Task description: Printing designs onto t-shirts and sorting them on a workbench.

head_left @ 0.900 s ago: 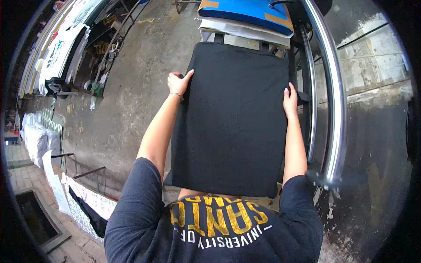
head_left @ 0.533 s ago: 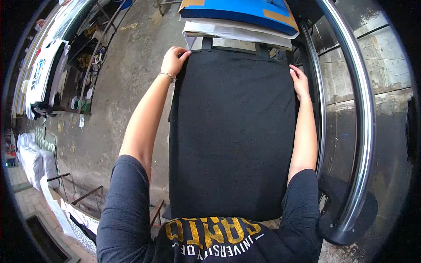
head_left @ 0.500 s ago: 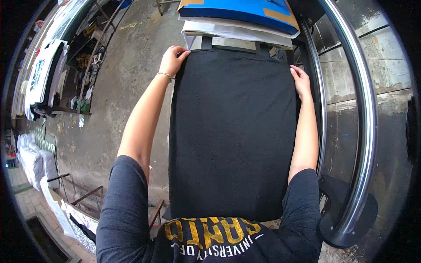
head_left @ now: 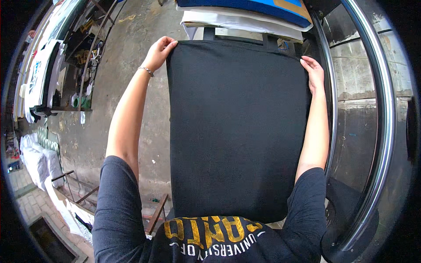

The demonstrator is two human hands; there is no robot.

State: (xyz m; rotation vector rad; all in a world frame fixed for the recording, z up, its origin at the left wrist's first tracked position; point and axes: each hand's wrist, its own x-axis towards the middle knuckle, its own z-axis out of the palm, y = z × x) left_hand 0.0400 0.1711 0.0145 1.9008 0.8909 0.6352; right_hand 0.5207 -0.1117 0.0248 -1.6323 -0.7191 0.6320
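A wide piece of plain black cloth (head_left: 237, 131) lies stretched flat in front of me, running from my shirt to a far edge beneath a stack. At its far left corner my left hand (head_left: 161, 49) pinches the edge between thumb and fingers. My right hand (head_left: 314, 72) grips the far right corner, fingers bent over the edge. The cloth looks smooth, with slight folds along the far edge and near the right corner. Whatever supports it underneath is hidden. Two dark strips (head_left: 209, 34) extend beyond the far edge; I cannot tell whether they belong to the cloth.
Beyond the cloth sits a white stack (head_left: 241, 21) with a blue board (head_left: 245, 8) on top. Shiny metal rails (head_left: 388, 109) curve along the right. To the left are a metal rack (head_left: 94, 57), piled sheets (head_left: 44, 74), white bundles (head_left: 37, 160) and concrete floor (head_left: 118, 57).
My hands have moved apart, the left outward to the left and the right to the right. The cloth's far edge is spread wider and lies a little higher in view.
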